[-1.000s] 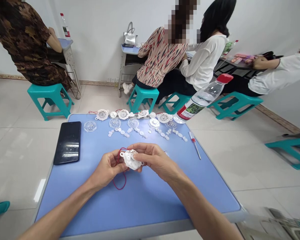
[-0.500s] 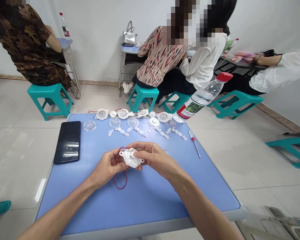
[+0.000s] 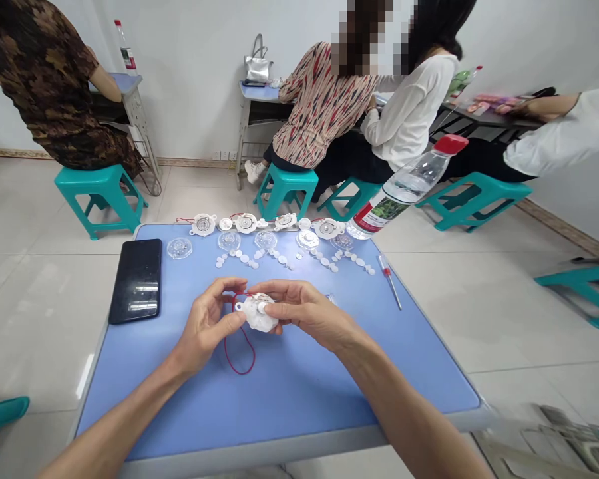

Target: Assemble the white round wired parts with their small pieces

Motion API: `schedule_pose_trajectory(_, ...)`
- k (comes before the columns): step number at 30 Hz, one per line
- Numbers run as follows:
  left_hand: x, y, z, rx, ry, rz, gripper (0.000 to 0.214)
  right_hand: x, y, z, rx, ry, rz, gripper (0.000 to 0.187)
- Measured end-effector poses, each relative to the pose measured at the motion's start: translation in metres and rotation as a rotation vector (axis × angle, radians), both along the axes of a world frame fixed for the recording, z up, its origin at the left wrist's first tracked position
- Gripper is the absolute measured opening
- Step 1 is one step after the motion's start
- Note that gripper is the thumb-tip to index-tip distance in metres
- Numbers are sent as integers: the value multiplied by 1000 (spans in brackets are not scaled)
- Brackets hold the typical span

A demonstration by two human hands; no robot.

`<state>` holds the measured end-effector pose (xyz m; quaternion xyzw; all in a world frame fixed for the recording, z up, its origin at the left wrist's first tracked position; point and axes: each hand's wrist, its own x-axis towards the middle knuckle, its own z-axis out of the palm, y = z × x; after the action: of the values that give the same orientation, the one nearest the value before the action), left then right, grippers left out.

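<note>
In the middle of the blue table, my left hand and my right hand together hold a white plastic assembly. My left thumb presses on its left side, and my right fingers lie across its top. A thin red cord runs from the assembly and hangs in a loop on the tabletop below my left wrist. The underside of the assembly is hidden by my fingers.
Along the far edge lie several white plastic parts, clear domed covers and small white discs. A black phone lies left, a small red-handled screwdriver right, and a water bottle overhangs the far corner. Other people sit on teal stools beyond.
The white assembly and both hands have shifted slightly left. My left fingers have lifted and spread more, and the red loop has changed shape a little.
</note>
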<state>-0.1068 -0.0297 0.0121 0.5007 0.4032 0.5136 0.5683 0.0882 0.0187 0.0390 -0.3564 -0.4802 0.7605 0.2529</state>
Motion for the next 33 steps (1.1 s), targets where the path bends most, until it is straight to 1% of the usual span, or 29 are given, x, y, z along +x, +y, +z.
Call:
schedule_pose_trajectory(3,-1,-1,4,-12,74,28,30,0,0,-3,14,15,20,38)
schedule_pose_trajectory(7,1,0,5,-56,95,25,26,0,-1,-2,29,-10,30,36)
schedule_pose_trajectory(11,1,0,4,-66,89,31,26,0,-1,0,25,-38,36,34)
schedule_pose_trajectory(19,2,-1,7,-154,38,-33,34,-3,-3,-2,32,-72,34,37)
schedule_pose_trajectory(26,3,-2,6,-199,131,-31,30,-5,-7,-1,79,-75,100,38)
schedule_pose_trajectory(33,4,0,6,-225,153,-63,31,-5,-7,-3,119,-121,144,39)
